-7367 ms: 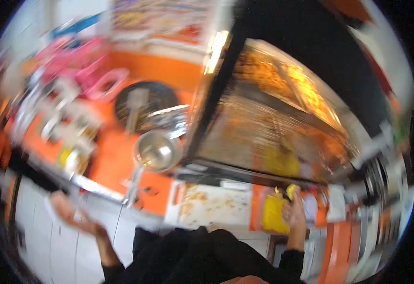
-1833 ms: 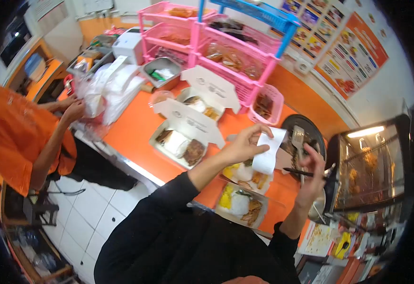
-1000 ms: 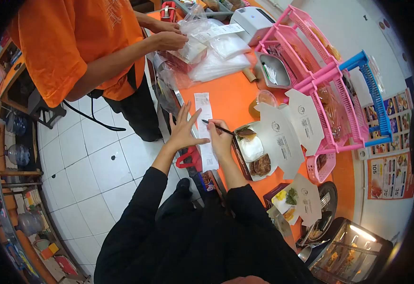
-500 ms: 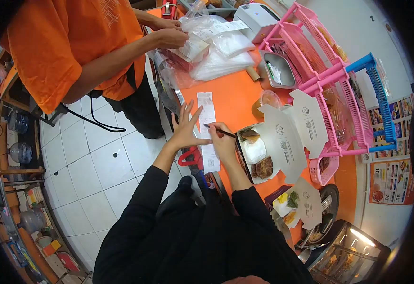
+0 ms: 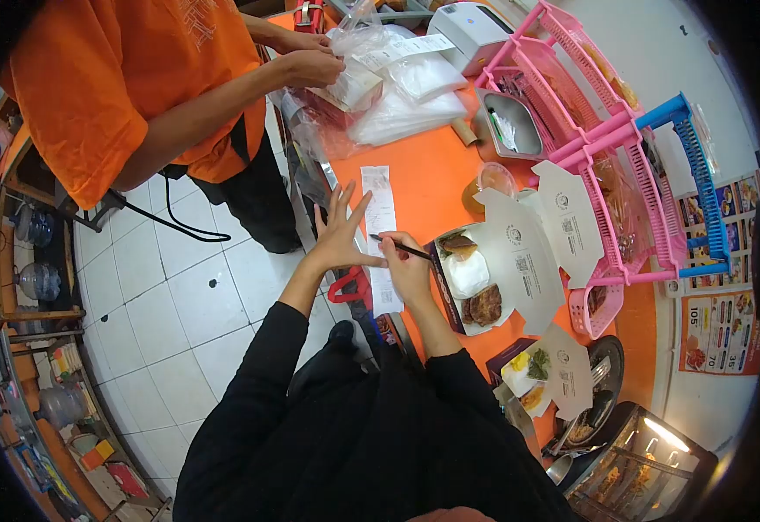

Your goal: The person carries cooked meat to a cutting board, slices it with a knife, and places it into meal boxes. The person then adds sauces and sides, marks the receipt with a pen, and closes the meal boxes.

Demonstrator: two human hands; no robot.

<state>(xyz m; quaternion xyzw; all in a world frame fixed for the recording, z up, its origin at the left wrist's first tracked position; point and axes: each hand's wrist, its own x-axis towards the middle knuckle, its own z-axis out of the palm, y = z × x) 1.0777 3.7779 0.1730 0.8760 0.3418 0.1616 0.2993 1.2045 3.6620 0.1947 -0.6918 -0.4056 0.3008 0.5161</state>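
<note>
A long white paper receipt [image 5: 381, 209] lies on the orange counter. My left hand [image 5: 343, 237] rests across its left side, fingers spread. In my right hand [image 5: 407, 271] is a dark pen [image 5: 412, 250], its tip at the middle of the receipt. Just right of that hand stands an open takeaway box [image 5: 519, 270] with white rice, browned meat and another piece of food inside. A smaller open box [image 5: 566, 374] holds rice, greens and something yellow, nearer my body.
A co-worker in an orange shirt [image 5: 119, 96] handles a clear plastic bag [image 5: 354, 83] at the far left. Behind the boxes are a drink cup [image 5: 491, 181], a metal container [image 5: 512, 126], a white printer [image 5: 469, 36] and a pink rack [image 5: 584, 152]. A lit display case [image 5: 641, 470] stands lower right.
The pen tip has shifted slightly left and down on the receipt with my right hand. My left hand stays spread in place. The co-worker's hands moved only slightly.
</note>
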